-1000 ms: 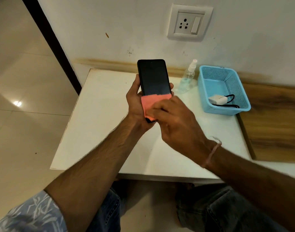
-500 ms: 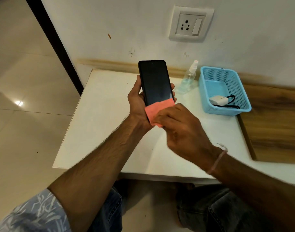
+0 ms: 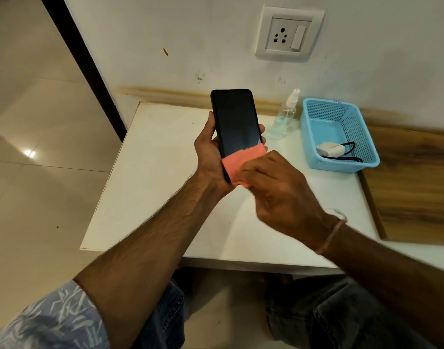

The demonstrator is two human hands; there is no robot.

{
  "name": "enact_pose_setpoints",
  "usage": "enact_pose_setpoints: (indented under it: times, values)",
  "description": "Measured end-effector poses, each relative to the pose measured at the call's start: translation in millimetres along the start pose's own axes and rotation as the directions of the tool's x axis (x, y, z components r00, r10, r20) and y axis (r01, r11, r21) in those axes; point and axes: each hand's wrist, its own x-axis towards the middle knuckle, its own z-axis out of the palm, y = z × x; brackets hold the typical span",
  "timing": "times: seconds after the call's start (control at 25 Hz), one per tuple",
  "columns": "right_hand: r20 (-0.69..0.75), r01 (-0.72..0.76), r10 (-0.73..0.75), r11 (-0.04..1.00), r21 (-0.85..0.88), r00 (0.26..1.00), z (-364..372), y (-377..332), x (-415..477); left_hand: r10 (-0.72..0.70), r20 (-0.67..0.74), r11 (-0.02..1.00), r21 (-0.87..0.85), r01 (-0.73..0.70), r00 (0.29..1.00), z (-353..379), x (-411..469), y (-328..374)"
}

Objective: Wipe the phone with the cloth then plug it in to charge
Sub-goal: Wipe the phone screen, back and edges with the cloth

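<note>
Gripping the black phone (image 3: 237, 122) upright in the left hand (image 3: 208, 152) above the white table (image 3: 153, 172), pressing the pink cloth (image 3: 241, 161) onto its lower screen with the curled right hand (image 3: 278, 195), facing a spray bottle (image 3: 285, 114), a blue basket (image 3: 341, 166) holding the charger (image 3: 330, 150).

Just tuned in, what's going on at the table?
A person's left hand holds a black phone above the white table, while the right hand holds a pink cloth against its lower screen. The charger lies in the blue basket; nothing is plugged into the wall socket.
</note>
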Motion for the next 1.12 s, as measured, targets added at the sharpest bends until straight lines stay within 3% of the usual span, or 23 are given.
enact_pose_setpoints:
  times: [0.24, 0.32, 0.48, 0.72, 0.96, 1.12]
  values:
    - [-0.097, -0.159, 0.151, 0.984, -0.081, 0.984, -3.6, 17.0, 30.5, -0.009, -0.025, 1.000, 0.020, 0.009, 1.000, -3.6, 4.8, 0.6]
    - [-0.028, -0.139, 0.138, 0.990, -0.029, 0.990, 8.6, 4.1, 22.2, -0.016, -0.007, 0.999, 0.044, 0.017, 1.000, -4.4, 2.4, 0.7]
    - [0.034, 0.044, -0.044, 0.999, 0.001, 0.998, 0.1, 4.8, -3.4, 0.001, -0.008, 1.000, -0.003, -0.001, 1.000, -1.3, 1.8, -0.4]
    - [-0.126, -0.150, 0.140, 0.986, -0.074, 0.982, -7.1, 26.6, 38.0, -0.035, -0.027, 0.997, 0.061, 0.036, 0.999, 0.0, 1.8, -1.1]
    - [0.039, 0.008, -0.009, 1.000, 0.027, 0.999, 6.1, 2.2, 7.7, -0.021, 0.011, 0.999, 0.039, 0.020, 1.000, -0.7, -1.6, 2.3]
    - [-0.073, -0.079, 0.076, 0.996, -0.044, 0.994, -11.6, 30.2, 20.3, -0.027, -0.018, 0.999, 0.023, 0.027, 0.999, -0.3, 3.9, -0.4]
